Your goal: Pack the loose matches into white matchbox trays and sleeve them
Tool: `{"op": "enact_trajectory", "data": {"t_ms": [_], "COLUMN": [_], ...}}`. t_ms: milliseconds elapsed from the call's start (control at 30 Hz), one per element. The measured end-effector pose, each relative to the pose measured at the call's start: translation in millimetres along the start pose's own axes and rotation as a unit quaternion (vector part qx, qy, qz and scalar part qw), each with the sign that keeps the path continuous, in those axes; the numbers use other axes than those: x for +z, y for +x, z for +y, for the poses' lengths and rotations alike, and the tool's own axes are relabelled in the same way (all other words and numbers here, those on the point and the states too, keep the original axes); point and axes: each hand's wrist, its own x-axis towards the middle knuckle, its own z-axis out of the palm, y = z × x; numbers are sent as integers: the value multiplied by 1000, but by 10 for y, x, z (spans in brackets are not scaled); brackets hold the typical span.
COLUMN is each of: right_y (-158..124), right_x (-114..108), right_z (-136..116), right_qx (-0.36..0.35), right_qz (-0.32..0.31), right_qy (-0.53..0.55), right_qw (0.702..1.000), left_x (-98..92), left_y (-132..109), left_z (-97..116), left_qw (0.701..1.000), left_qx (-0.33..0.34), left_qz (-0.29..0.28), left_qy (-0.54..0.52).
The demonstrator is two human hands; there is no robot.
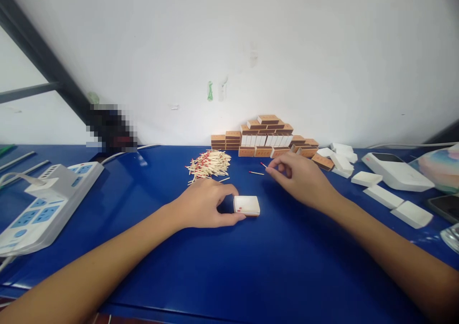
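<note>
With thumb and fingers, my left hand grips the left end of a small white matchbox tray on the blue table. A couple of red match heads show inside the tray near my thumb. My right hand pinches a single match, its red head pointing left and up. Just below it another match lies alone on the table. Beyond my left hand is a heap of loose red-tipped matches.
Brown matchboxes are stacked against the wall. To the right lie several white trays and a white device with a dark screen. A power strip with a plugged-in adapter sits on the left.
</note>
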Motion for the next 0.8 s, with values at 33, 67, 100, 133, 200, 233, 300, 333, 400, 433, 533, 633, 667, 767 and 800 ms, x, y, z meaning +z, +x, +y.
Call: {"op": "enact_trajectory", "data": {"t_ms": [33, 67, 100, 133, 200, 233, 300, 333, 400, 433, 533, 633, 667, 767, 800], "right_y": [37, 65, 85, 99, 117, 123, 137, 142, 149, 148, 132, 110, 105, 101, 105], "right_x": [23, 44, 63, 79, 107, 118, 137, 146, 160, 165, 168, 158, 157, 172, 184], "right_z": [87, 159, 212, 248, 267, 256, 210, 181, 127, 104, 66, 52, 47, 22, 12], "right_qx": [21, 39, 53, 64, 76, 80, 88, 90, 79, 68, 39, 37, 39, 42, 42], "right_qz": [-8, -21, -35, -47, -63, -68, -74, -74, -77, -80, -95, -91, -88, -84, -85], "right_qy": [-12, -19, -23, -24, -28, -32, -40, -42, -38, -33, -21, -16, -13, -11, -12], "right_qw": [1000, 999, 998, 997, 995, 994, 993, 992, 993, 994, 995, 995, 995, 996, 995], "left_x": [1, 1, 2, 1, -1, -3, -5, -6, -6, -7, -10, -12, -10, 4, 9], "left_y": [-1, -1, 0, 2, 6, 8, 12, 14, 16, 15, 10, 1, 0, 0, 2], "left_z": [-1, 0, 1, 3, 7, 9, 11, 11, 10, 9, 10, 13, 12, 8, 6], "left_qw": [1000, 1000, 1000, 1000, 1000, 1000, 1000, 1000, 1000, 1000, 1000, 1000, 1000, 1000, 1000], "left_qx": [-3, -4, -5, -4, -5, -7, -10, -10, -6, -3, -1, -1, 0, 2, 2], "left_qz": [-2, -3, -4, -4, -5, -6, -8, -8, -8, -8, -8, -8, -7, -6, -5], "left_qy": [0, 1, 0, 0, 1, 1, 1, 1, 3, 5, 13, 21, 23, 25, 25]}}
